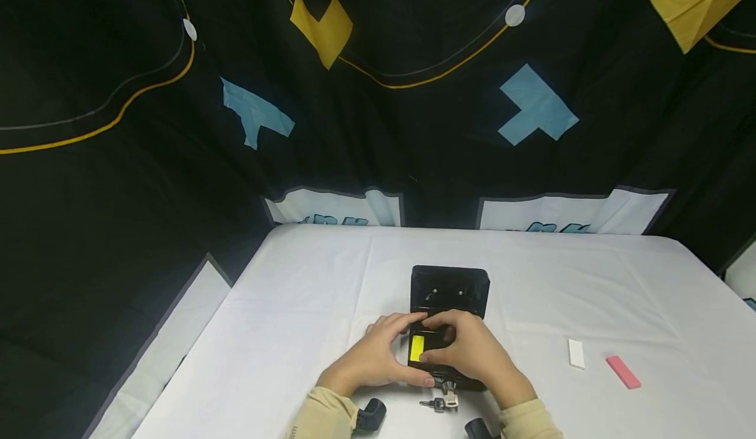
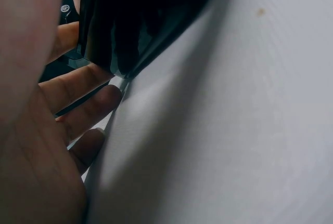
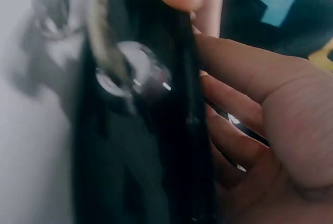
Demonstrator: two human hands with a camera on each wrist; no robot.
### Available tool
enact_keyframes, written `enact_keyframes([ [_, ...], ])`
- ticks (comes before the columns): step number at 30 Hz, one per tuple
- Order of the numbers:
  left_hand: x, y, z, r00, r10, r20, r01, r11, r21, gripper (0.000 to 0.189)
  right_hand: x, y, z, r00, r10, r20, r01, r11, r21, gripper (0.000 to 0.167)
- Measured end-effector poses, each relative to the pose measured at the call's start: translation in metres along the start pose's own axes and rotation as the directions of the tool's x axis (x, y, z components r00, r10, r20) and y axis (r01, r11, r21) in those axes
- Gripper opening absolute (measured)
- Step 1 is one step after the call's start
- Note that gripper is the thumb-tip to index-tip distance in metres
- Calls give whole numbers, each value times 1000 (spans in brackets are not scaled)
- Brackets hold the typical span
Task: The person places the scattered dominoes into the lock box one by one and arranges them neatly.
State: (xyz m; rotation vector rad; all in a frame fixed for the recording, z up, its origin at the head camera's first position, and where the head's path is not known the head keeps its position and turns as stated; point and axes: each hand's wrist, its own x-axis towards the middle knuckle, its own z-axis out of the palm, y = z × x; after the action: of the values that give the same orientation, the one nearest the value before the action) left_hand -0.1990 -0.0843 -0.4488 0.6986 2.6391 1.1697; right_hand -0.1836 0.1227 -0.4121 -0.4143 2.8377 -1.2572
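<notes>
A black metal lock box (image 1: 449, 285) stands on the white-covered table with its lid raised. Flat along its left side lies a yellow block (image 1: 417, 347), inside the box. My left hand (image 1: 384, 355) holds the box from the left, thumb at the front edge and fingers toward the back; the left wrist view shows the fingers along the glossy box wall (image 2: 112, 31). My right hand (image 1: 469, 347) reaches in from the right, thumb and forefinger about the ends of the yellow block, the grip partly hidden. Keys (image 1: 438, 403) hang from the front lock (image 3: 135, 68).
On the table to the right lie a white block (image 1: 576, 354) and a pink block (image 1: 623, 372). A black patterned cloth (image 1: 378, 144) hangs behind the white tabletop (image 1: 307, 281). Dark wrist devices (image 1: 371, 415) sit by both beige sleeves (image 1: 323, 416).
</notes>
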Motion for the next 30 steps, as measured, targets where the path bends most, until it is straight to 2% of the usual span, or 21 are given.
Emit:
enact_keyframes([
  [4, 0, 1, 0, 999, -32, 9, 32, 999, -3, 99, 0, 4, -8, 999, 43, -27, -43, 999, 15, 50],
  [8, 0, 1, 1, 999, -38, 7, 38, 999, 1, 99, 0, 8, -16, 998, 63, -25, -62, 997, 46, 53],
  [18, 0, 0, 2, 999, -45, 4, 45, 999, 1, 98, -5, 19, -35, 999, 29, -21, -26, 989, 145, 58],
  [24, 0, 1, 2, 999, -54, -3, 54, 998, -7, 98, -7, 26, -46, 996, 77, -54, -68, 987, 144, 61],
  [30, 0, 1, 2, 999, -32, -10, 32, 999, 1, 100, -11, 36, -61, 988, 141, -67, -131, 982, 134, 61],
])
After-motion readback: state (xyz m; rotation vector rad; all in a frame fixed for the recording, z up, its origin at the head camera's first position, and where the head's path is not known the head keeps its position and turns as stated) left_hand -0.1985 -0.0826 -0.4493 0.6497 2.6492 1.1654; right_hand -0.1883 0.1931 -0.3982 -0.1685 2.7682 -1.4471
